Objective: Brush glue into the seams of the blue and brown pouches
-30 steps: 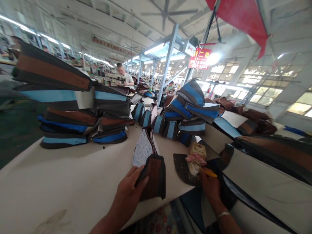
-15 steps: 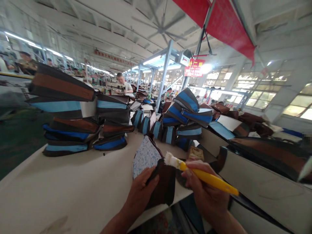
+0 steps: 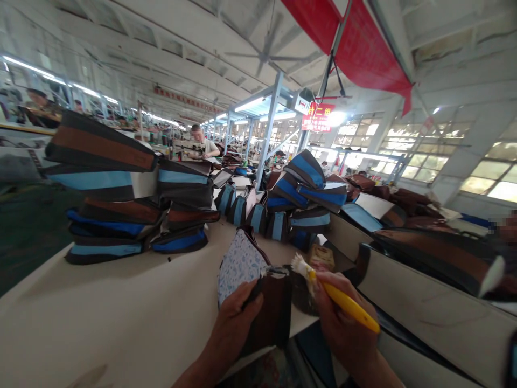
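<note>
We seem mid-brushing, left grip pinching the brown piece, right grip closed round the yellow brush; further strokes would need that piece steady.

Factory workshop | striped pieces stacked beyond left hand — co-worker farther out | red lettered sign, large windows — high beyond right hand

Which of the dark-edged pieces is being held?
The brown piece beside the blue-patterned fabric; it alone is gripped, by the left hand.
</note>
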The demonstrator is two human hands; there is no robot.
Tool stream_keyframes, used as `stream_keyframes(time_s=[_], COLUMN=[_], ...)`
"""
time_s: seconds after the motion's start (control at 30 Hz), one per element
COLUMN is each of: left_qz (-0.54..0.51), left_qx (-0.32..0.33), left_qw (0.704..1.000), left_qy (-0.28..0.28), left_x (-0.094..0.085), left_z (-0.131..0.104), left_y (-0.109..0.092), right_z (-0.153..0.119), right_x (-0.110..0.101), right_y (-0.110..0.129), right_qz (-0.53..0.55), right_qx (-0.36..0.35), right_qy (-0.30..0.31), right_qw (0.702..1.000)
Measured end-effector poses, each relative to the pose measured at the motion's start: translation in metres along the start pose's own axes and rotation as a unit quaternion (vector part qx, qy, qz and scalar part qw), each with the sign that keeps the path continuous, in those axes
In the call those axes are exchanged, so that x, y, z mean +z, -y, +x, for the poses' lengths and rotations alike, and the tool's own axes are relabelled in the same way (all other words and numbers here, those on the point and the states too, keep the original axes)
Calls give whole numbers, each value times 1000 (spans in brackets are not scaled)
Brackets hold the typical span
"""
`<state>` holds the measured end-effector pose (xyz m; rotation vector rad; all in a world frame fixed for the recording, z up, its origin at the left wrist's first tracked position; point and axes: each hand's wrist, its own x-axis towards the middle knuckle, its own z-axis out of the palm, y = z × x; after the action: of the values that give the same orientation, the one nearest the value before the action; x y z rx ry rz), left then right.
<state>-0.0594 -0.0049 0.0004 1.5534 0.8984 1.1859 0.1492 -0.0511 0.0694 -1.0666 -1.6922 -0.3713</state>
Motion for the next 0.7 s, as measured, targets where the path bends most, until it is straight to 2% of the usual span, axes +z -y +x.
stream_keyframes(time_s=[0.07, 0.13, 0.23, 0.4, 0.57, 0.7], left_qz=[-9, -12, -5, 8, 9, 69], left_qx=[-5, -11, -15, -8, 15, 28], left_qw=[1000, 1000, 1000, 1000, 1000, 997], left_qy=[7, 12, 12, 4, 8, -18], left_x=[3, 5, 5, 6, 10, 8], left_z=[0, 0, 0, -2, -3, -5], left_y=[2, 2, 2, 6, 4, 2], right_z=[0, -1, -3, -8, -13, -15], right_x=[6, 16, 24, 13, 16, 13], right_y=[13, 21, 17, 8, 22, 18], right_qz=[31, 62, 51, -28, 22, -29], right_qx=[-7, -31, -54, -55, -76, -63], right_qy=[-13, 3, 25, -10, 10, -16], right_qw=[999, 998, 997, 998, 997, 997])
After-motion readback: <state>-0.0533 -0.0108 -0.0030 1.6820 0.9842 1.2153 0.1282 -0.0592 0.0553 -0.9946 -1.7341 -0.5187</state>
